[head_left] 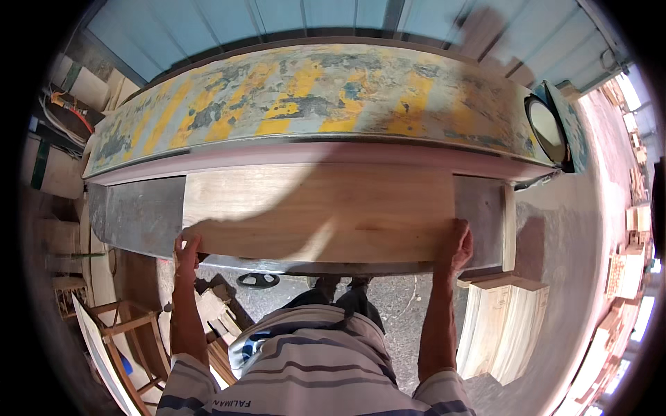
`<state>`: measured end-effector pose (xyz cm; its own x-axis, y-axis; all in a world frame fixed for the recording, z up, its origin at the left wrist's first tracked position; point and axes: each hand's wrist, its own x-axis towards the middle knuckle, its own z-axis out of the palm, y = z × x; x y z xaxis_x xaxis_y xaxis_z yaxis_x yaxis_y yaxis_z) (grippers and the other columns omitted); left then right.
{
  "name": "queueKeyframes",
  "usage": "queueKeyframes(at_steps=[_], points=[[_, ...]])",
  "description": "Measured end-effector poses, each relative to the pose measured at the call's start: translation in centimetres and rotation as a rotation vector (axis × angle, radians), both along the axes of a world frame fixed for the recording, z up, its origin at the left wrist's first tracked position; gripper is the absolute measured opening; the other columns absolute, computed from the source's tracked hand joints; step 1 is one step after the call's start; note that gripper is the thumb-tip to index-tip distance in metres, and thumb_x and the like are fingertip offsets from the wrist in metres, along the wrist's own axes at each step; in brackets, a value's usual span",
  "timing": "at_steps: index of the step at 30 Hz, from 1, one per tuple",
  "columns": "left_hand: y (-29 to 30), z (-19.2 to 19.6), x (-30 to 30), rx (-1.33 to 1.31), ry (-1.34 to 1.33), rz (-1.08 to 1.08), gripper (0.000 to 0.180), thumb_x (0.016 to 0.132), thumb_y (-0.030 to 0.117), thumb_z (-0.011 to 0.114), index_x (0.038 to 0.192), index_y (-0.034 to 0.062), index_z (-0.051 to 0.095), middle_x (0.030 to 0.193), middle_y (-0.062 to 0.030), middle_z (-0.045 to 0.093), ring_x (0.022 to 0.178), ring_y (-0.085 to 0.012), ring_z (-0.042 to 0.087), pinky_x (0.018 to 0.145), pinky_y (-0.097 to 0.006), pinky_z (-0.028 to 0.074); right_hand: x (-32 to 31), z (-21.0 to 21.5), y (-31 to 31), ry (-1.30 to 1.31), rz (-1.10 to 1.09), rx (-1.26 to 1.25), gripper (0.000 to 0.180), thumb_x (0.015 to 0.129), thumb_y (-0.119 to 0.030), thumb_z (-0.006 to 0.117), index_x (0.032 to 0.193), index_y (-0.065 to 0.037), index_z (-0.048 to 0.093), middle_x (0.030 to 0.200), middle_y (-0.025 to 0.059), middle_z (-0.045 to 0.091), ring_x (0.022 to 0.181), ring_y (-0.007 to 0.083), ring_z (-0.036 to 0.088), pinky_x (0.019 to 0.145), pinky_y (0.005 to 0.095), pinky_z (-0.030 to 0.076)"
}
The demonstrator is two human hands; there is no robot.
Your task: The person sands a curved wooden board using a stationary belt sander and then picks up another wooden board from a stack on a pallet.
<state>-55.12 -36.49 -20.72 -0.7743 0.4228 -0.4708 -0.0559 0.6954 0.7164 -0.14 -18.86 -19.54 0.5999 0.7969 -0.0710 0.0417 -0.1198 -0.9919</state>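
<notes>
A wide pale wooden board (319,208) lies flat on the dark metal bed (135,208) of a long machine. Its far edge meets, or nearly meets, a pinkish upright strip (326,154) running along the machine. At the board's near left corner, my left hand (187,251) is closed round the edge, some fingers hidden beneath. Gripping the right end near its front corner is my right hand (460,246), its fingers curled and partly out of sight. Part of the board lies in shadow.
A worn machine cover (298,97) with yellow stripes spans the far side, with a round opening (546,128) at its right end. Stacked pale boards (499,326) stand at my right. On the left are a wooden frame (132,326) and offcuts (218,312).
</notes>
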Motion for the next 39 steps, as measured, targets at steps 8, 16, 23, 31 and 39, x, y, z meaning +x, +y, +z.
queueKeyframes(at_steps=[8, 16, 23, 31, 39], points=[[-3.9, -3.2, -11.1, 0.09, -0.117, -0.048, 0.046, 0.081, 0.042, 0.063, 0.115, 0.0158, 0.047, 0.051, 0.0031, 0.037, 0.038, -0.0071, 0.035, 0.033, -0.023, 0.025, -5.5, -2.5, -2.6, 0.102, 0.08, 0.085, 0.028, 0.09, -0.028, 0.053, 0.093, -0.001, 0.061, 0.086, -0.0004, 0.058, 0.079, 0.0088, 0.051, 0.071, 0.0244, 0.043], [-16.0, -3.1, -13.7, -0.398, -0.014, 0.032, 0.068, 0.079, 0.059, 0.055, 0.132, 0.0191, 0.042, 0.101, -0.0042, 0.055, 0.084, -0.0206, 0.054, 0.072, -0.04, 0.043, -3.3, -0.7, -7.9, -0.255, 0.326, -0.217, 0.035, 0.085, -0.03, 0.058, 0.106, -0.002, 0.058, 0.097, 0.014, 0.064, 0.089, 0.0244, 0.061, 0.079, 0.0337, 0.047], [-11.7, -4.9, -12.5, -0.036, 0.178, 0.035, 0.056, 0.089, 0.048, 0.045, 0.126, 0.0061, 0.048, 0.12, -0.0075, 0.054, 0.11, -0.0213, 0.05, 0.096, -0.035, 0.037, -4.0, -1.5, -5.8, -0.604, 0.364, -0.173, 0.036, 0.08, -0.029, 0.06, 0.108, -0.006, 0.058, 0.099, 0.0142, 0.063, 0.087, 0.0336, 0.06, 0.079, 0.0411, 0.047], [-10.0, -5.8, -11.0, 0.453, 0.01, 0.146, 0.046, 0.091, 0.047, 0.039, 0.11, 0.0089, 0.055, 0.101, -0.0094, 0.061, 0.093, -0.0247, 0.058, 0.077, -0.038, 0.049, -1.0, 1.7, -5.0, -0.015, 0.369, -0.209, 0.045, 0.079, -0.024, 0.065, 0.115, -0.001, 0.053, 0.106, 0.0127, 0.059, 0.098, 0.0201, 0.057, 0.084, 0.0315, 0.045], [-0.7, -4.6, -11.9, 1.038, -0.227, 0.386, 0.046, 0.088, 0.043, 0.046, 0.115, 0.0055, 0.052, 0.11, -0.0111, 0.057, 0.096, -0.0285, 0.058, 0.083, -0.043, 0.049, 1.2, 4.2, -4.1, 0.104, 0.329, 0.211, 0.047, 0.086, -0.022, 0.06, 0.12, 0.004, 0.04, 0.113, 0.0118, 0.052, 0.105, 0.0174, 0.049, 0.092, 0.0308, 0.038]])
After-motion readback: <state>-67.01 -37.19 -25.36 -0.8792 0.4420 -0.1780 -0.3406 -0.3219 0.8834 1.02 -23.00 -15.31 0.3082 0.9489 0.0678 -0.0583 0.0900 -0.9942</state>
